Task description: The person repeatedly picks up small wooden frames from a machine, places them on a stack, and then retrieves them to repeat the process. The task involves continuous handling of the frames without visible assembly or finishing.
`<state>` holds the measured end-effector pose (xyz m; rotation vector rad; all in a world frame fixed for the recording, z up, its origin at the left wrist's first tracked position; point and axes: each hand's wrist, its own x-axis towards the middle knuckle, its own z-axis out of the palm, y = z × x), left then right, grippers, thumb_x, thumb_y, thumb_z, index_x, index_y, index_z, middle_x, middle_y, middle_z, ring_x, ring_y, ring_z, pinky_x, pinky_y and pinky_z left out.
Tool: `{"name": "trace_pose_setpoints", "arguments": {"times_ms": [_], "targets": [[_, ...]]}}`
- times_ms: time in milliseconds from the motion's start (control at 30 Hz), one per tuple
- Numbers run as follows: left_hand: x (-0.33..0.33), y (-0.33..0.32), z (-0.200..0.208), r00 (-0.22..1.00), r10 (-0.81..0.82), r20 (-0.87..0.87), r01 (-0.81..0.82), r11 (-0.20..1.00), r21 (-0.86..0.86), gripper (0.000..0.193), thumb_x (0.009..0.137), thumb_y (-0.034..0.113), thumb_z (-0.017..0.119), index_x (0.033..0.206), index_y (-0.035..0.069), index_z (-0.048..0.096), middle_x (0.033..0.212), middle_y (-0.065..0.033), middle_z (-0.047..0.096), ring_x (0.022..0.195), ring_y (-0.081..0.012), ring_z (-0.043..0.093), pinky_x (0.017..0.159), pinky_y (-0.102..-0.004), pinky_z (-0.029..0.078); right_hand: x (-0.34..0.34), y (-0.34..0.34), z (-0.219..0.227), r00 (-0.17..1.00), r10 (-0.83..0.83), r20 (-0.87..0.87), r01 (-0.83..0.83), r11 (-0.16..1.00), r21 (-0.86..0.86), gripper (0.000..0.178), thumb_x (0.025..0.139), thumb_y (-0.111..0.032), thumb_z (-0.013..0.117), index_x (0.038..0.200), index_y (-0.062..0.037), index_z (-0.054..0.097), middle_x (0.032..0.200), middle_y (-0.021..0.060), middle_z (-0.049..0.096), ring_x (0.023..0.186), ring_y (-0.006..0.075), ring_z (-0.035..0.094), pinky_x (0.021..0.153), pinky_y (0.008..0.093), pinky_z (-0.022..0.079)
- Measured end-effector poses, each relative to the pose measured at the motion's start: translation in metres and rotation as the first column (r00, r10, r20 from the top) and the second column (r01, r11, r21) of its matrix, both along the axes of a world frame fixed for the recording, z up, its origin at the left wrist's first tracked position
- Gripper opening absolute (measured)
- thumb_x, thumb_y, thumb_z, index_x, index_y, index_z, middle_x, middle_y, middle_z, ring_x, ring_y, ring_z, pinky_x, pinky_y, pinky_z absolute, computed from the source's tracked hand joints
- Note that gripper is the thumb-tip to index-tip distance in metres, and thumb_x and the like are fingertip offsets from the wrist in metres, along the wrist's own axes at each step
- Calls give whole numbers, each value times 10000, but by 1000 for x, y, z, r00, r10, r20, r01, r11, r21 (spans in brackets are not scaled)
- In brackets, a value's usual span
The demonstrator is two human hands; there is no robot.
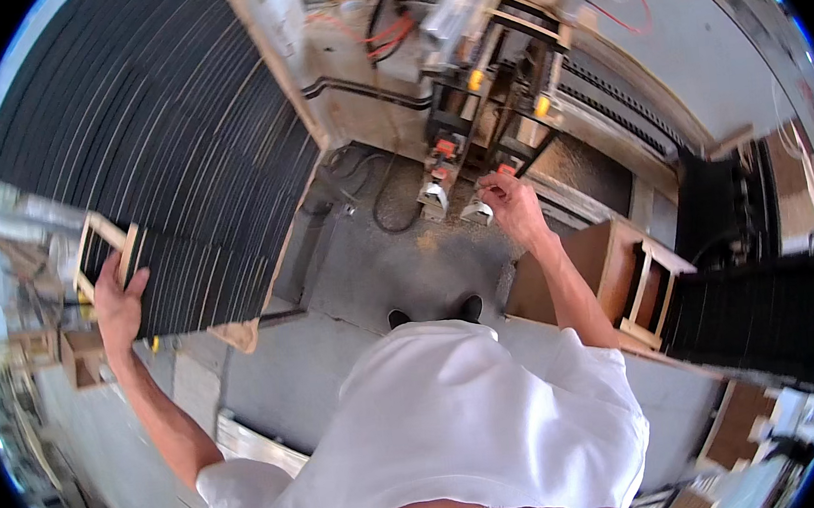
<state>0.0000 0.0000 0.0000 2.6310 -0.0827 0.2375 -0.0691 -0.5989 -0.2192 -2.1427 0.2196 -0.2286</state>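
At the left, my left hand point(119, 303) is closed on the end of a black wooden frame point(111, 231) with pale bare-wood edges. Its thumb and fingers grip one pale bar. This frame lies against the near end of a long stack of black frames point(166, 149). Ahead and right of centre, my right hand point(513, 206) is raised with its fingers bent together over the front of a machine point(511, 114). Red and white fittings sit close to the fingertips. Whatever those fingers hold, if anything, is hidden.
A brown wooden box point(564, 279) stands below my right forearm. Beside it, a pale-edged frame point(650, 296) stands at the end of another dark stack point(760, 310). A black hose point(381, 203) curls on the grey floor, and sawdust point(430, 242) lies near the machine.
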Motion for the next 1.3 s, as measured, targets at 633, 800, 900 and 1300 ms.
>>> {"name": "trace_pose_setpoints", "arguments": {"times_ms": [633, 800, 900, 1300], "targets": [[-19, -302, -101, 947, -57, 315, 175, 915, -363, 292, 960, 125, 602, 1205, -35, 596, 1096, -119, 678, 1001, -164, 635, 912, -291, 507, -279, -268, -43, 606, -772, -193, 411, 511, -755, 482, 764, -364, 740, 1035, -11, 555, 927, 189, 664, 834, 396, 650, 744, 491, 532], [-14, -446, -177, 880, -475, -6, 409, 764, -498, 307, 937, 76, 611, 1224, -29, 584, 1099, -123, 679, 1001, -170, 641, 896, -281, 507, -310, -239, -66, 517, -785, -342, 495, 599, -629, 349, 849, -290, 691, 1005, -9, 554, 939, 222, 670, 864, 396, 662, 735, 480, 533], [-3, -504, -198, 778, -622, -91, 468, 670, -576, 320, 932, 78, 615, 1235, -18, 579, 1108, -129, 679, 992, -172, 649, 882, -282, 509, -314, -231, -59, 471, -800, -371, 595, 599, -536, 325, 870, -266, 662, 1036, -3, 568, 939, 233, 670, 889, 395, 653, 735, 492, 517], [213, -708, -226, 649, -700, -298, -44, 357, -933, 505, 964, 312, 596, 1316, -26, 466, 1206, -150, 599, 1102, -251, 605, 947, -389, 507, -249, -224, 35, 404, -910, -96, 907, 412, -87, 411, 934, -153, 610, 1281, 59, 544, 977, 103, 664, 878, 183, 578, 785, 301, 468]]}}
